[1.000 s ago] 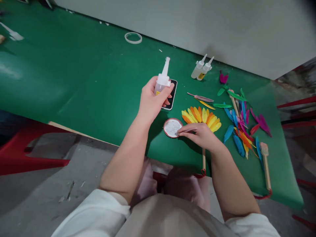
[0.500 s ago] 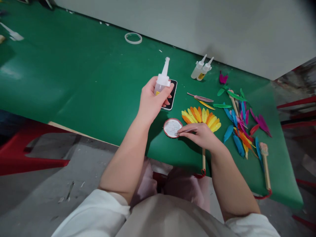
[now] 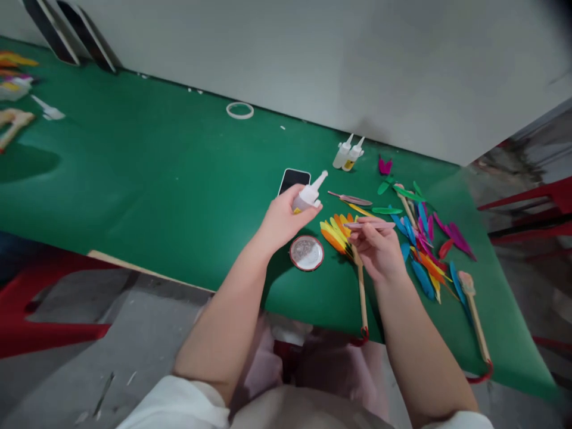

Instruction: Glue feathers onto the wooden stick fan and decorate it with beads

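My left hand [image 3: 281,221] is wrapped round a small glue bottle [image 3: 307,196] with a long white nozzle and a yellow label, tilted up to the right. Between the fingers of my right hand [image 3: 379,253] is a slim pair of tweezers [image 3: 378,226], lying level and pointing left. Beneath that hand lies a fan of yellow and orange feathers [image 3: 333,235] on a wooden stick [image 3: 362,298] with a red cord; my hand hides its right side. A round, red-rimmed lid [image 3: 306,252] with a whitish inside rests between my forearms.
Behind my left hand lies a phone [image 3: 294,179]. Two more glue bottles [image 3: 348,155] stand by the wall. Loose coloured feathers [image 3: 424,238] and another wooden stick [image 3: 476,316] are on the right. A tape ring [image 3: 240,111] lies farther back on the green table [image 3: 147,179].
My right hand has lifted the tweezers from the lid and moved over the feather fan. The glue bottle has tipped from upright towards the right. The view has tilted up.
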`<state>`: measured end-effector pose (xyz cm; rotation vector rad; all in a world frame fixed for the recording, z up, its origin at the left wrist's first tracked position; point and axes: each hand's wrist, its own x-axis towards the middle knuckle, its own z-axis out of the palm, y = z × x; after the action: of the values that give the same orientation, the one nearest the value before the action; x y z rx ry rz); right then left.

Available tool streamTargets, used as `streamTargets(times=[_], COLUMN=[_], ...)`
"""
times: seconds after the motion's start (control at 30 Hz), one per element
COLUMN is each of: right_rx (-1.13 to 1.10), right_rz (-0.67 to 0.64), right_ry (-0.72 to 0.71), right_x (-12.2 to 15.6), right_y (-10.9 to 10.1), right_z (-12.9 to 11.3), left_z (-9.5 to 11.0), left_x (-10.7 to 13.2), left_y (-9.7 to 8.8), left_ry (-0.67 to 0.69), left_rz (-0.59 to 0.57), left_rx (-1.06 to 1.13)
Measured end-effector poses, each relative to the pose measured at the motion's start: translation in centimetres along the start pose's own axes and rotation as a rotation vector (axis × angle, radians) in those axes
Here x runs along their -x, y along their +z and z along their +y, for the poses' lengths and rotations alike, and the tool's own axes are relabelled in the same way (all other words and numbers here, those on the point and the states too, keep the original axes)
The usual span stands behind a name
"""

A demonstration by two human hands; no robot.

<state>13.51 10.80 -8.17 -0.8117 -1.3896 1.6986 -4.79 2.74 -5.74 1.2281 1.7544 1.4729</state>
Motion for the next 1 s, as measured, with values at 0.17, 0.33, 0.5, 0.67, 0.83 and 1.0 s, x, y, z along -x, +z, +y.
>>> streamTargets(times=[0.17, 0.33, 0.5, 0.67, 0.83, 1.0], right_rx=[-0.029, -0.170, -0.128, -0.098, -0.271, -0.318], right_rz=[0.002, 0.163, 0.237, 0.195, 0.186, 0.192], right_ry=[-0.039, -0.067, -0.172, -0.201, -0.151, -0.179], right_x=[-0.6, -0.7, -0.6, -0.3, 0.2, 0.3], right_y=[-0.7, -1.1, -1.6, -1.4, -0.7, -0.5], right_z=[0.4, -0.2, -0.9, -1.2, -1.8, -2.0], left_z=[0.3, 0.9, 1.0, 1.1, 1.1, 1.2], left_x=[0.5, 1.0, 1.3, 1.4, 1.4, 1.5], left_y=[0.4, 0.9, 1.7, 2.3, 2.7, 3.0], left_ry=[0.033, 0.094, 0.156, 0.181, 0.188, 0.025], left_rz=[-0.160, -0.309, -0.315, -0.333, -0.299, -0.277], left_rx=[-0.125, -0.207, -0.268, -0.232, -0.221, -0.198])
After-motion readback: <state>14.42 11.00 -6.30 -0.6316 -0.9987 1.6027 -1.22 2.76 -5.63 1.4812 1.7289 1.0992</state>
